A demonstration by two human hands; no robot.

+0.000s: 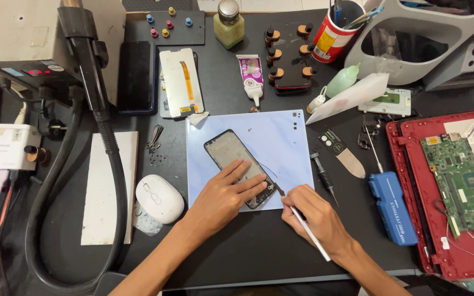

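Far left, a grey hot-air unit point(26, 35) is running off the frame edge; its black hose point(67, 181) is looping down over the dark counter point(237, 257). A white mouse point(159, 198) is sitting near the pale blue mat point(281, 142). The left hand point(223, 194) is lying flat on the near end of the black phone frame point(237, 164), fingers spread and pressing, hiding that end. The frame is lying diagonally on the mat. The right hand point(316, 216) is pinching a thin white-handled tool point(308, 227), fingers clamped around it, tip touching the frame's near corner; the tip's shape is hard to make out. Right, a blue tool case point(393, 208) is lying beside a red laptop shell point(445, 219) with its green board exposed, cut off at the edge.
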